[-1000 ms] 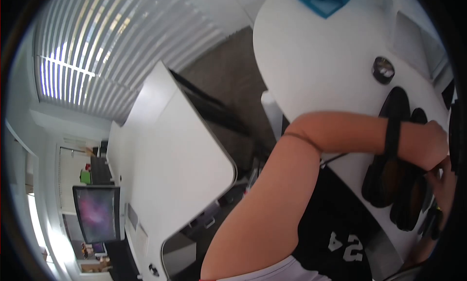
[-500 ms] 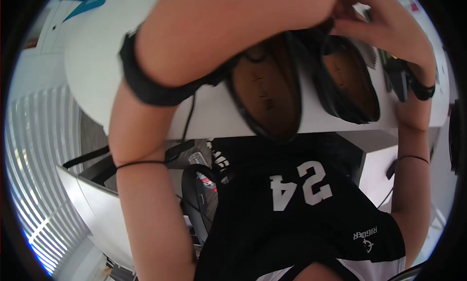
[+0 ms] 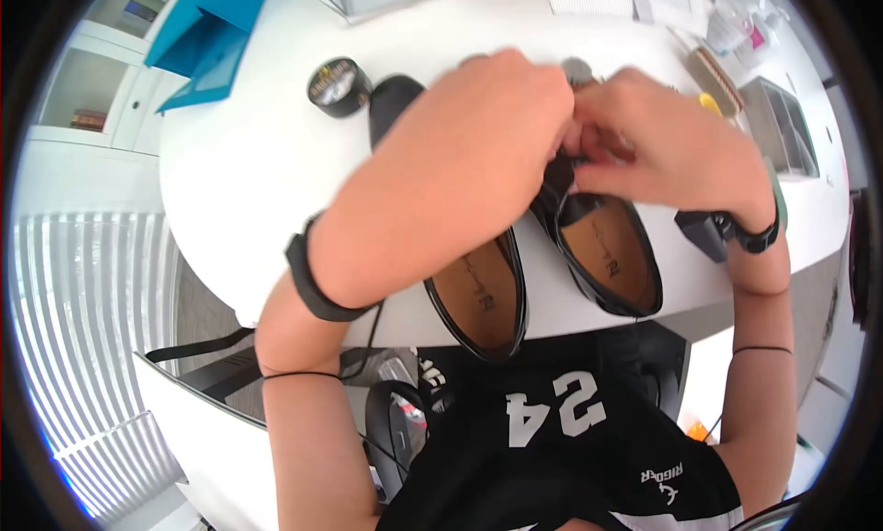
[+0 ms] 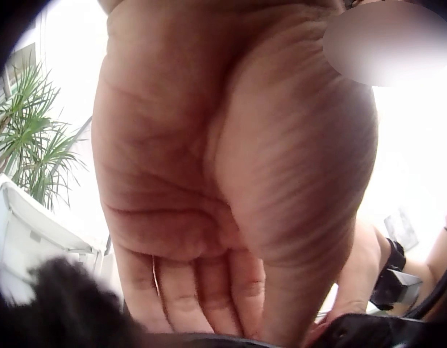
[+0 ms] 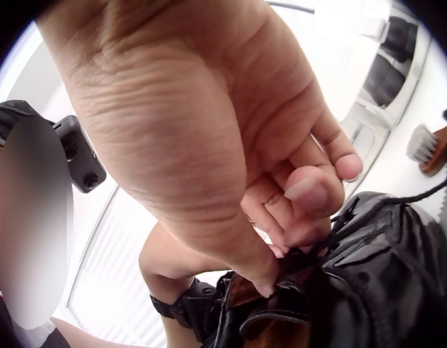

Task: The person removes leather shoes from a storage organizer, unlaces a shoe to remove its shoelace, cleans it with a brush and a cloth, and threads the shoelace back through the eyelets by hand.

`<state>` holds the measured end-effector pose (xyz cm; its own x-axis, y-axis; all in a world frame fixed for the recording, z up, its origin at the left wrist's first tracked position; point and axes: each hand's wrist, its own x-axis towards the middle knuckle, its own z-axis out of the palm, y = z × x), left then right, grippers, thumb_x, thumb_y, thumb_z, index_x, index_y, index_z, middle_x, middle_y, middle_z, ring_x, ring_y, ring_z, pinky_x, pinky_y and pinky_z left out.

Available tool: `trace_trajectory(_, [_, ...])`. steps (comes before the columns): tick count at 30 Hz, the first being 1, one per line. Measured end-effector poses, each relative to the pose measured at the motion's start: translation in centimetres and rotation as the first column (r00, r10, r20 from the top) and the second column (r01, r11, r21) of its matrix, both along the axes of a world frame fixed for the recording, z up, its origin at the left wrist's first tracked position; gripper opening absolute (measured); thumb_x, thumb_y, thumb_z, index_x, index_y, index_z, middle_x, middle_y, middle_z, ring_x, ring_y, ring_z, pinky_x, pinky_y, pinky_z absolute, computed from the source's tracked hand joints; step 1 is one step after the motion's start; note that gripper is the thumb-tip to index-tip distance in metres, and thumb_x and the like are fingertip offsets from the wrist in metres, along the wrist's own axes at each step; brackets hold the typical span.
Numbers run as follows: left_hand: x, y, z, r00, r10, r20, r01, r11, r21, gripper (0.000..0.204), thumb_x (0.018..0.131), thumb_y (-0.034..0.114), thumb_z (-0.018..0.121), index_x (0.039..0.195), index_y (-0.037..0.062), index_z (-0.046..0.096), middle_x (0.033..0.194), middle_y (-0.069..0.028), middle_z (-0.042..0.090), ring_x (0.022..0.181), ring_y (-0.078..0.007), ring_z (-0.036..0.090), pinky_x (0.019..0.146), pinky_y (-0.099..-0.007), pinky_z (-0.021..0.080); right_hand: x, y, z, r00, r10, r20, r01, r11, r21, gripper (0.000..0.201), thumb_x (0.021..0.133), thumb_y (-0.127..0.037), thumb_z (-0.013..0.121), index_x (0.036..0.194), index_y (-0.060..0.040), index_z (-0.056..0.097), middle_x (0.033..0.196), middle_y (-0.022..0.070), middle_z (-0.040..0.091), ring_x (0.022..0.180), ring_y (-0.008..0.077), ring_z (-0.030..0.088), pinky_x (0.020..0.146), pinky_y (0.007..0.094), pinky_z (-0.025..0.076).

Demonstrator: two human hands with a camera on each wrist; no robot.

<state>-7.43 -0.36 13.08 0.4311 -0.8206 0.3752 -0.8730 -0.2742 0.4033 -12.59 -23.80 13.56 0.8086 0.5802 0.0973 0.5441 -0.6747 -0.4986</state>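
Observation:
Two black leather lace-up shoes stand side by side on the white table (image 3: 248,218), heels towards the body. Over the front of the right shoe (image 3: 614,246), both hands work close together. My left hand (image 3: 497,117) reaches across the left shoe (image 3: 475,296); its thumb and fingers come together low at the shoe, their tips hidden. From the other side my right hand (image 3: 662,136) pinches at the black shoelace (image 5: 404,199), thumb down at the shoe opening and fingers curled. One lace end runs off to the side in the right wrist view.
A round tin (image 3: 338,87) stands beyond the left shoe, and a blue folded holder (image 3: 207,48) at the far left. To the right are a wooden brush (image 3: 716,79), a grey box (image 3: 782,126) and clear bottles (image 3: 733,25).
The head view has swung from the window and the other desk down to the shoes. Both hands stay together at the right shoe; their fingers have shifted slightly.

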Motion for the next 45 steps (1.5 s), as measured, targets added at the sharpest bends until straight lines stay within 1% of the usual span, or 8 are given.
trace_trajectory(2, [0.2, -0.2, 1.1, 0.973, -0.006, -0.229, 0.024, 0.997, 0.079, 0.008, 0.085, 0.004, 0.079, 0.085, -0.0009, 0.073, 0.084, -0.0194, 0.071, 0.087, -0.0420, 0.070, 0.078, -0.0509, 0.055, 0.4, 0.6, 1.6, 0.972, -0.049, -0.228, 0.045, 0.999, -0.025, 0.023, 0.085, -0.014, 0.087, 0.095, -0.0001, 0.072, 0.072, 0.0091, 0.067, 0.069, 0.0280, 0.066, 0.071, 0.0402, 0.052])
trace_trajectory(5, [0.1, -0.5, 0.8, 0.977, 0.027, -0.210, -0.003, 0.993, 0.117, 0.006, 0.086, 0.004, 0.078, 0.087, -0.0003, 0.074, 0.086, -0.0198, 0.072, 0.088, -0.0430, 0.070, 0.078, -0.0511, 0.055, 0.4, 0.5, 1.9, 0.950, -0.064, -0.305, 0.055, 0.998, -0.040, 0.023, 0.086, -0.017, 0.086, 0.097, -0.0015, 0.073, 0.076, 0.0085, 0.070, 0.080, 0.0304, 0.067, 0.083, 0.0438, 0.052])
trace_trajectory(9, [0.3, -0.9, 0.7, 0.966, 0.071, -0.249, -0.026, 0.983, 0.182, 0.006, 0.087, 0.004, 0.077, 0.085, -0.0015, 0.075, 0.083, -0.0204, 0.072, 0.083, -0.0421, 0.071, 0.076, -0.0495, 0.056, 0.4, 0.2, 1.3, 0.983, 0.016, -0.186, -0.010, 0.999, 0.032, 0.020, 0.088, -0.010, 0.084, 0.096, 0.0040, 0.072, 0.075, 0.0143, 0.072, 0.071, 0.0350, 0.071, 0.071, 0.0439, 0.055])
trace_trajectory(14, [0.2, -1.1, 0.9, 0.965, 0.084, -0.248, -0.025, 0.972, 0.233, 0.005, 0.087, 0.002, 0.077, 0.087, -0.0026, 0.076, 0.081, -0.0210, 0.073, 0.082, -0.0412, 0.072, 0.074, -0.0475, 0.056, 0.5, 0.6, 2.1, 0.914, -0.101, -0.393, 0.080, 0.994, -0.070, 0.023, 0.087, -0.013, 0.086, 0.102, -0.0001, 0.074, 0.075, 0.0092, 0.071, 0.077, 0.0296, 0.069, 0.075, 0.0410, 0.055])
trace_trajectory(20, [0.3, -1.1, 0.8, 0.967, 0.063, -0.247, -0.014, 0.980, 0.196, 0.005, 0.087, 0.002, 0.077, 0.088, -0.0029, 0.077, 0.081, -0.0204, 0.073, 0.080, -0.0403, 0.072, 0.074, -0.0466, 0.056, 0.6, 0.1, 0.7, 0.972, -0.008, -0.235, 0.004, 1.000, -0.022, 0.024, 0.086, -0.012, 0.085, 0.103, 0.0007, 0.074, 0.074, 0.0115, 0.071, 0.070, 0.0307, 0.070, 0.070, 0.0406, 0.055])
trace_trajectory(24, [0.3, -1.0, 0.7, 0.975, 0.072, -0.212, -0.024, 0.975, 0.221, 0.005, 0.087, 0.002, 0.077, 0.088, -0.0033, 0.076, 0.080, -0.0197, 0.073, 0.080, -0.0395, 0.072, 0.073, -0.0460, 0.056, 0.5, 0.6, 1.5, 0.941, -0.079, -0.330, 0.061, 0.996, -0.064, 0.021, 0.090, -0.013, 0.085, 0.092, 0.0031, 0.072, 0.075, 0.0134, 0.072, 0.074, 0.0339, 0.069, 0.074, 0.0421, 0.055])
trace_trajectory(26, [0.4, -0.9, 0.6, 0.975, 0.067, -0.210, -0.034, 0.987, 0.159, 0.007, 0.088, 0.003, 0.077, 0.088, -0.0035, 0.075, 0.079, -0.0193, 0.072, 0.078, -0.0388, 0.072, 0.072, -0.0454, 0.056, 0.4, 0.0, 0.6, 0.988, -0.010, -0.157, 0.002, 0.998, -0.055, 0.022, 0.086, -0.013, 0.086, 0.099, 0.0007, 0.074, 0.077, 0.0124, 0.071, 0.078, 0.0326, 0.070, 0.078, 0.0437, 0.054])
trace_trajectory(45, [0.4, -0.9, 0.6, 0.980, 0.059, -0.192, -0.023, 0.982, 0.189, 0.007, 0.086, 0.002, 0.076, 0.086, -0.0046, 0.073, 0.076, -0.0188, 0.072, 0.073, -0.0354, 0.072, 0.069, -0.0418, 0.056, 0.6, 0.2, 1.0, 0.981, -0.009, -0.193, -0.002, 0.998, -0.056, 0.023, 0.086, -0.014, 0.086, 0.096, 0.0021, 0.072, 0.075, 0.0127, 0.071, 0.074, 0.0321, 0.070, 0.072, 0.0425, 0.054])
